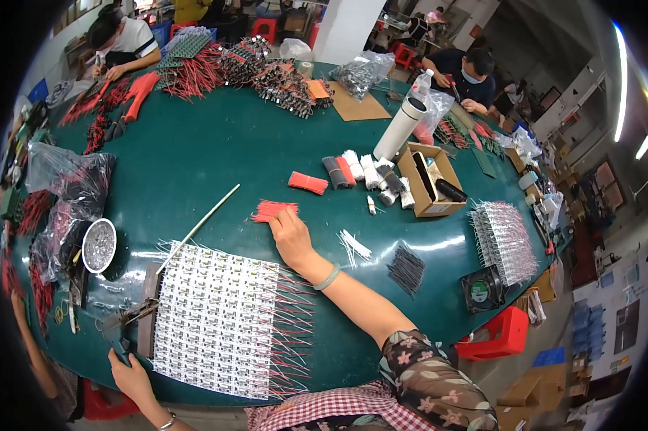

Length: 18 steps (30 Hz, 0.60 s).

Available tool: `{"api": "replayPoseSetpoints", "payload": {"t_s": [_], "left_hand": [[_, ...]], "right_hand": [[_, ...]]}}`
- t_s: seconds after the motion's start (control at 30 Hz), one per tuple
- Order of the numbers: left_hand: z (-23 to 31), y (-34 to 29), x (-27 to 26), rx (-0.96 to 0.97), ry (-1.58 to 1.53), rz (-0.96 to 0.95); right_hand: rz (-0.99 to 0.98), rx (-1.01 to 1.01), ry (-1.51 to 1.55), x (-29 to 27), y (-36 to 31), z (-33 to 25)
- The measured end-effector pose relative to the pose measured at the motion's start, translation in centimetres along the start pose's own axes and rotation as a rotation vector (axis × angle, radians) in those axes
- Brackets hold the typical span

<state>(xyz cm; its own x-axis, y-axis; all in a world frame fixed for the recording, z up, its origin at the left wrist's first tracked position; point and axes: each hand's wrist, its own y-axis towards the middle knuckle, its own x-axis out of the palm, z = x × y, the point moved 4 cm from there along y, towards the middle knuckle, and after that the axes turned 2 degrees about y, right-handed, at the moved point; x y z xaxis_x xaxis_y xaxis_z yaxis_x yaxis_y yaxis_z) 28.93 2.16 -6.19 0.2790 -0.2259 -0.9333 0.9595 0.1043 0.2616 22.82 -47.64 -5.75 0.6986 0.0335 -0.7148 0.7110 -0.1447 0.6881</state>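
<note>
My right hand [289, 233] reaches to the middle of the table, its fingers closed on the end of a small pile of short red wires [270, 209]. At the lower left, my left hand [131, 377] grips the dark blue handle [120, 350] of a tool whose far end is hard to make out. Between my arms lies a large panel of small white circuit boards [216, 323], with red and pale wires fanning out along its right edge. A dark bar [148, 309] runs along its left edge. One pale thin stick [209, 217] rests across the panel's upper left corner.
White wires [354, 246] and black wires [406, 270] lie to the right. Beyond are banded bundles [336, 172], a cardboard box [439, 205] and a white flask [401, 129]. A white bowl [99, 246] sits left; a small fan [483, 289] stands right. Co-workers sit across the table.
</note>
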Motion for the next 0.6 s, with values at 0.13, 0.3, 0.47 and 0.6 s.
{"api": "replayPoseSetpoints", "payload": {"t_s": [0.13, 0.3, 0.47, 0.6], "left_hand": [[-2.3, 2.2, 0.0, -0.090, -0.272, -0.197], [-4.9, 1.2, 2.5, -0.246, -0.959, -0.089], [-3.7, -1.4, -0.1, -0.266, -1.257, -0.103], [-2.4, -2.1, -1.4, -0.300, -1.874, -0.408]], "right_hand": [[0.003, 0.012, 0.058, -0.1, 0.1, -0.1], [-0.023, 0.037, 0.037, -0.3, -0.4, 0.5], [0.022, 0.056, 0.092, -0.7, 0.0, -0.2], [-0.004, 0.078, 0.096, -1.2, 0.2, 0.0]]}}
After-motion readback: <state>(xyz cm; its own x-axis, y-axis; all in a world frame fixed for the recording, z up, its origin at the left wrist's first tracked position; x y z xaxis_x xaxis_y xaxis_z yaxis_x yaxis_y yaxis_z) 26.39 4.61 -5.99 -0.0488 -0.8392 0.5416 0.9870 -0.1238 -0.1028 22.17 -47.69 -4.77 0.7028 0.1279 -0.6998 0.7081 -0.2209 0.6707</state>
